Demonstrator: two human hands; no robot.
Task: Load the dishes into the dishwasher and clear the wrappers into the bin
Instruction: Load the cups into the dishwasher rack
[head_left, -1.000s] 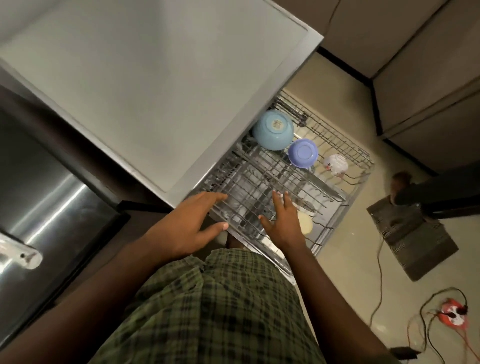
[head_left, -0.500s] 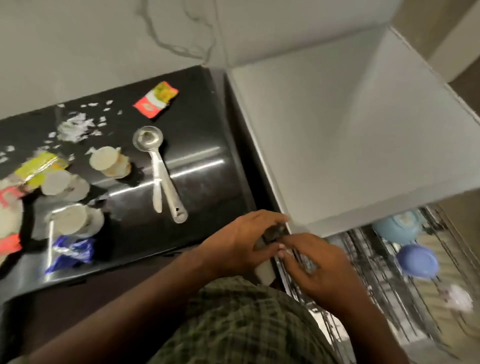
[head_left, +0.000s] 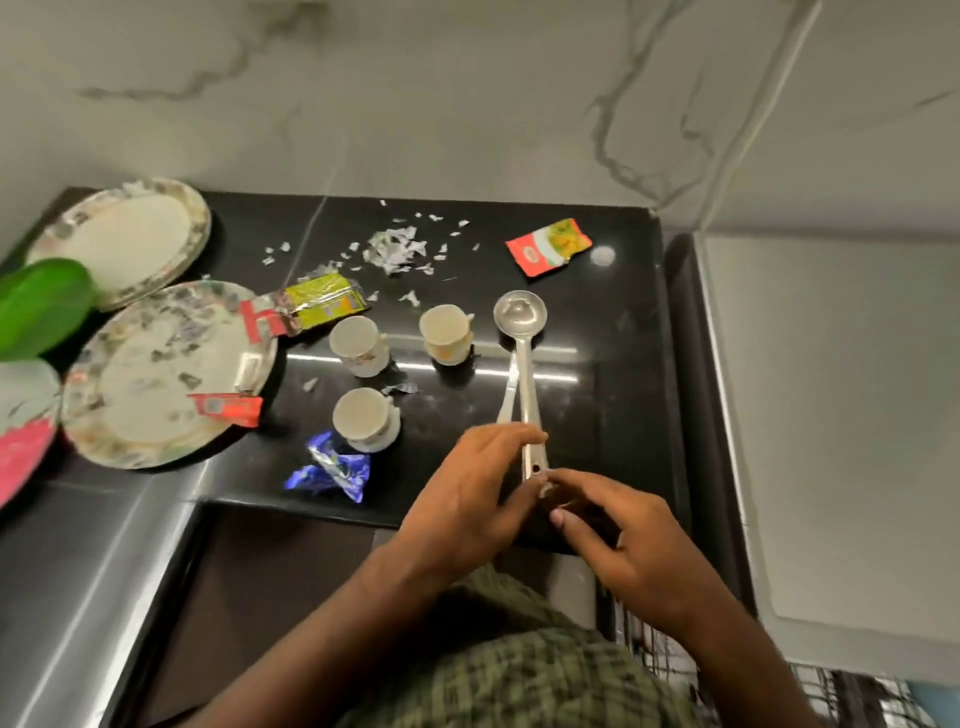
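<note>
A steel ladle (head_left: 521, 332) lies on the black counter (head_left: 613, 395), a smaller spoon (head_left: 507, 396) beside its handle. My left hand (head_left: 475, 493) curls its fingers over both handles near their lower end. My right hand (head_left: 621, 538) has loosely curled fingers, with the fingertips touching the tip of the ladle's handle. Three white cups (head_left: 358, 345) (head_left: 445, 332) (head_left: 363, 418) stand left of the ladle. Two patterned plates (head_left: 140, 384) (head_left: 124, 239) sit further left. Wrappers lie around: red-yellow (head_left: 548, 247), yellow-green (head_left: 324, 301), blue (head_left: 330, 467), red (head_left: 226, 408).
Torn paper scraps (head_left: 395, 249) litter the counter's back. A white appliance top (head_left: 831, 415) is to the right, with a corner of the dishwasher rack (head_left: 857, 696) below it. A steel surface (head_left: 78, 571) runs along the left. A green object (head_left: 36, 306) and a pink one (head_left: 21, 457) lie at the far left.
The view swung from the dishwasher rack up to the counter. Both hands left the rack and moved onto the ladle's handle.
</note>
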